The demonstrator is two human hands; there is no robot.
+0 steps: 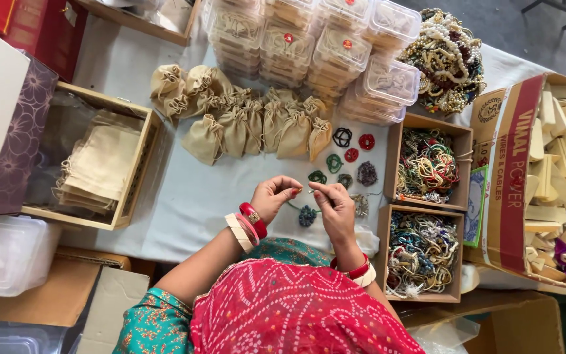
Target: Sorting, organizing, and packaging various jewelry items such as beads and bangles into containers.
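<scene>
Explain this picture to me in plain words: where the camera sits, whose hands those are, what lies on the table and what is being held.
There is one picture, taken by a camera worn on a person's head and looking straight down, so you see that person's own two arms reaching forward over a table with a pale cloth. No machine is involved. The left hand and right hand meet at the fingertips and pinch something thin, a thread or cord; it is too fine to tell more. Just beyond the hands lie small bead rings in red, green and dark colours. Behind them sits a heap of tan drawstring pouches and stacks of clear plastic boxes. To the right, two open cardboard boxes hold tangled beaded strings. At the left, a wooden tray holds flat cloth bags.
</scene>
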